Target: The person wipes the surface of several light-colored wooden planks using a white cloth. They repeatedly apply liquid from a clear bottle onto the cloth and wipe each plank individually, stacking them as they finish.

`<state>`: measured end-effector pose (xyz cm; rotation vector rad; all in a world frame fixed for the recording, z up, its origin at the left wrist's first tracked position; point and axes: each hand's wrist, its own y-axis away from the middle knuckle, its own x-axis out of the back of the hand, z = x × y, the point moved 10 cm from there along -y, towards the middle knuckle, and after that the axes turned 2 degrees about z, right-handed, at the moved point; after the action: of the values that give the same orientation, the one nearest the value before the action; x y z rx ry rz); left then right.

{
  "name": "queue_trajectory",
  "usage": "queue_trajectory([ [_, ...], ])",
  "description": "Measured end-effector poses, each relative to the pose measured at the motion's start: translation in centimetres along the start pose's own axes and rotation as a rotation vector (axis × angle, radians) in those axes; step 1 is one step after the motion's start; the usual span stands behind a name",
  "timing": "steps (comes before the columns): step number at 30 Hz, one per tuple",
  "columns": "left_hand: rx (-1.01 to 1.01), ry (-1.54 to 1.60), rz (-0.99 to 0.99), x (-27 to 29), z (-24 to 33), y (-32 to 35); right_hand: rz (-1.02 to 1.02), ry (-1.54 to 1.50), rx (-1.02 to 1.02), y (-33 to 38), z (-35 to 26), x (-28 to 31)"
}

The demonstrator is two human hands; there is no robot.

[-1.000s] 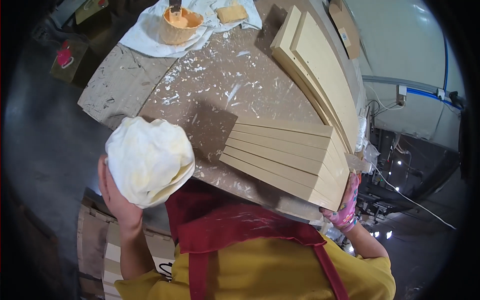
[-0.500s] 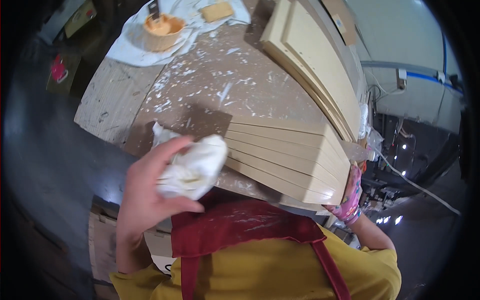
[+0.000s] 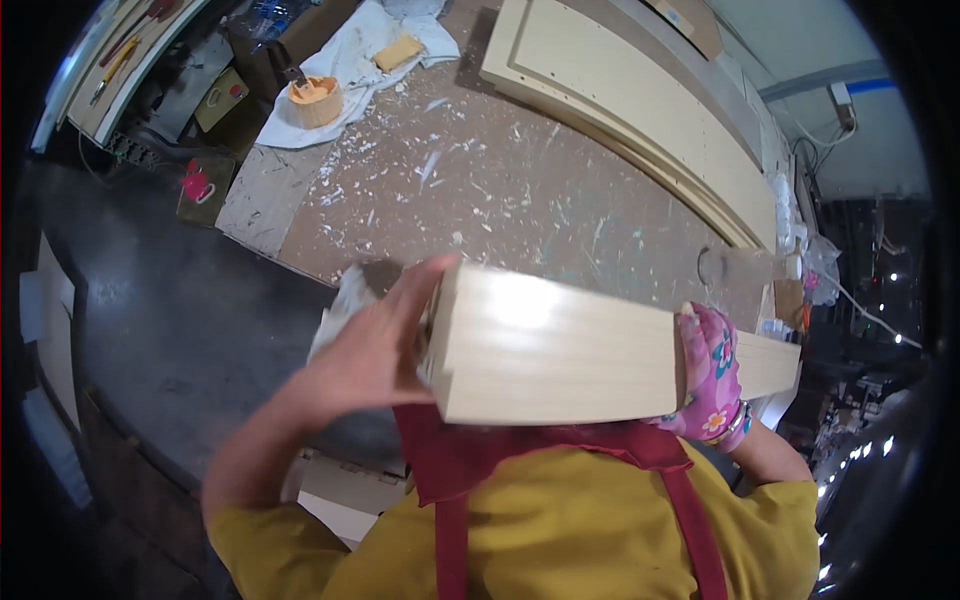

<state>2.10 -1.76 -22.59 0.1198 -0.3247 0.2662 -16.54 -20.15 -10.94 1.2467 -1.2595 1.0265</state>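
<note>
The pale board stack (image 3: 560, 345) is raised at the near edge of the counter (image 3: 490, 185), just in front of the apron (image 3: 540, 450). The left hand (image 3: 360, 345) spans its left end with fingers spread wide; the gloved right hand (image 3: 712, 375) curls its fingers over the stack toward the right. Even pressure from both sides should stop the boards sliding apart, and a level hold would spare the corners. A white cloth (image 3: 345, 300) shows behind the left hand; whether it is gripped is unclear. Farther off, an orange cup (image 3: 320, 112) on a light rag (image 3: 335, 45) holds orange paste (image 3: 312, 88) and a dark-handled scraper (image 3: 295, 76).
</note>
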Motion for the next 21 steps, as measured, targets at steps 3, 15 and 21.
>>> queue_trajectory([
  [3, 0.082, 0.204, 0.043, -1.9, 1.1, 2.5, 0.022, 0.021, 0.027, 2.2, -0.8, 0.1],
  [15, 0.250, -0.462, 0.212, 8.4, 3.2, 6.0, 0.061, -0.166, 0.060, 7.2, 4.2, 1.3],
  [21, 0.137, -0.333, 0.324, 11.7, 18.7, -8.1, 0.124, -0.214, 0.105, 7.6, 3.6, 1.6],
])
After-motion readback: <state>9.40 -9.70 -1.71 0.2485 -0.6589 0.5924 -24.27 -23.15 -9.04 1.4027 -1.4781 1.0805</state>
